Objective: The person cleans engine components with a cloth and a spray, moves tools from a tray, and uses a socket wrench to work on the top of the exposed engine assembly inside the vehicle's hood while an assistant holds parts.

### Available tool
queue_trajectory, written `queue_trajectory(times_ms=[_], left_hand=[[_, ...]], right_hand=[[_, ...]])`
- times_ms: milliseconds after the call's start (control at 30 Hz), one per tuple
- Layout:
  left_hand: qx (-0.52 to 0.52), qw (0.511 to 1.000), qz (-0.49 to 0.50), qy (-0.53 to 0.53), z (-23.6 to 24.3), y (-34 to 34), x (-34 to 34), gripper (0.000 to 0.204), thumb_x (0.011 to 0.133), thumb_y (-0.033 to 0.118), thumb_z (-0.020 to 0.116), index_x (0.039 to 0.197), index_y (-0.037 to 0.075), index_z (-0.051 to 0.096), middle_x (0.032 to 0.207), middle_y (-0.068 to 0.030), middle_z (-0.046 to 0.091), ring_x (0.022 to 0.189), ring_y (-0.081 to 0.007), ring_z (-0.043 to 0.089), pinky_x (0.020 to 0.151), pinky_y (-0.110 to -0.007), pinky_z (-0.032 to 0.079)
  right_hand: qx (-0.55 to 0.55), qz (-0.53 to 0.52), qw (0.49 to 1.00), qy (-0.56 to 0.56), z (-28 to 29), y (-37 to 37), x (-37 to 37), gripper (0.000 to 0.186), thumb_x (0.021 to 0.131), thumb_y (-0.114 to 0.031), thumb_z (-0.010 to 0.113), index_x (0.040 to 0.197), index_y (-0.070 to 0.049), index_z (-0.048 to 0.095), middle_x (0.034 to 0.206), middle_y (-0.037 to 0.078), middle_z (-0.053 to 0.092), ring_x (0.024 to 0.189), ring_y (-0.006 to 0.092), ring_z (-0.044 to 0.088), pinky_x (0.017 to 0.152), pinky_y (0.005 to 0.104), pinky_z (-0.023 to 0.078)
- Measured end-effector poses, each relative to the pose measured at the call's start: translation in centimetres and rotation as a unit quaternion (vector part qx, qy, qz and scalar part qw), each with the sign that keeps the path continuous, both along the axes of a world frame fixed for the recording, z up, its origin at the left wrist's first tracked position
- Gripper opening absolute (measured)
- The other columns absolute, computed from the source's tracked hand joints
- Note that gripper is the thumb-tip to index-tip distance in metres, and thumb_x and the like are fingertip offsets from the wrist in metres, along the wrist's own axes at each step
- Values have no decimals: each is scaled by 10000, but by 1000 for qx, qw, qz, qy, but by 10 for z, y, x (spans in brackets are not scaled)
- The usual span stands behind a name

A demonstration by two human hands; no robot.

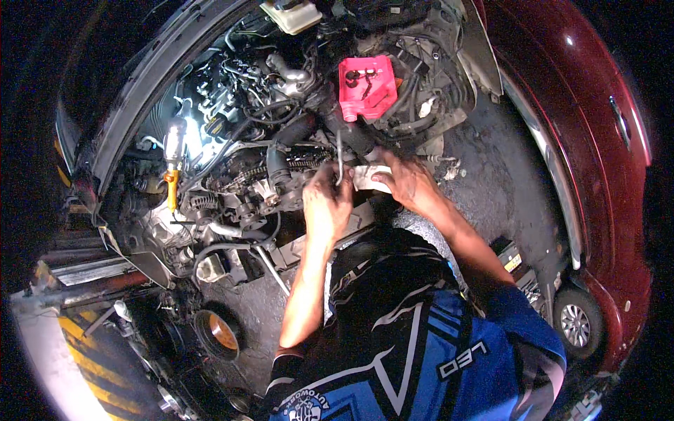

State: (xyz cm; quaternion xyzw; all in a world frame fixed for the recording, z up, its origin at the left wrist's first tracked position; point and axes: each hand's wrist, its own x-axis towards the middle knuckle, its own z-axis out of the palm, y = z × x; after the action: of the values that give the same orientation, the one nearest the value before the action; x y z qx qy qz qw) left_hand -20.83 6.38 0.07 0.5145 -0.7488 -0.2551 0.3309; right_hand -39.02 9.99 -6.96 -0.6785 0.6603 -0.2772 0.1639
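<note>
Both my hands are over an open car engine bay [246, 133]. My left hand [326, 203] grips a slim metal wrench [339, 156] that stands upright, just right of the exposed chain and sprockets [298, 165]. My right hand [411, 184] is close beside it, with its fingers pressing a white rag [366, 175] against the engine. The two hands almost touch. The wrench's lower end is hidden in my fist.
A lit work lamp with an orange handle [173, 151] hangs at the left. A red plastic cover [366, 85] and a white reservoir [291, 14] lie further back. The dark red car body [590, 154] and a wheel [576, 324] are at the right. A yellow-black striped post [88, 351] stands lower left.
</note>
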Motion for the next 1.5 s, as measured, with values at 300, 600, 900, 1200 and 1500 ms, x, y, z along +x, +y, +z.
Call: queue_trajectory(times_ms=[300, 600, 900, 1200, 1500], left_hand=[[137, 981, -24, 134, -17, -17, 21, 265, 942, 236, 611, 1094, 27, 670, 754, -54, 654, 703, -127, 593, 658, -291, 462], [162, 977, -64, 124, -33, -2, 4, 234, 947, 181, 570, 1094, 9, 632, 717, -78, 642, 684, -174, 619, 670, -311, 476], [74, 996, -56, 9, -34, 7, 5, 191, 911, 178, 595, 963, 5, 656, 768, -144, 674, 718, -302, 661, 684, -379, 504], [-34, 999, 16, -5, -45, 10, -4, 274, 882, 289, 667, 835, 19, 660, 665, -138, 638, 595, -322, 641, 573, -388, 487], [-12, 984, 146, 99, -37, 7, -13, 238, 888, 248, 667, 1021, 58, 611, 649, -157, 633, 570, -262, 644, 560, -402, 472]], right_hand=[[134, 28, 935, -327, 12, 3, -14, 308, 931, -325, 598, 1045, -48, 668, 986, 124, 696, 885, 217, 668, 793, 347, 499], [130, -33, 966, -220, 48, -4, -3, 437, 855, -520, 622, 979, -108, 699, 939, 119, 704, 875, 291, 676, 806, 389, 501], [101, -47, 978, -174, 46, -11, 10, 387, 855, -472, 652, 941, -98, 709, 826, 155, 700, 800, 334, 686, 730, 402, 508], [112, -68, 980, -147, 40, -10, 15, 397, 869, -468, 632, 970, -90, 697, 886, 163, 696, 842, 353, 674, 756, 418, 509], [90, -93, 977, -170, 33, -6, 26, 381, 878, -426, 639, 1009, -72, 693, 935, 157, 701, 873, 333, 680, 778, 401, 513]])
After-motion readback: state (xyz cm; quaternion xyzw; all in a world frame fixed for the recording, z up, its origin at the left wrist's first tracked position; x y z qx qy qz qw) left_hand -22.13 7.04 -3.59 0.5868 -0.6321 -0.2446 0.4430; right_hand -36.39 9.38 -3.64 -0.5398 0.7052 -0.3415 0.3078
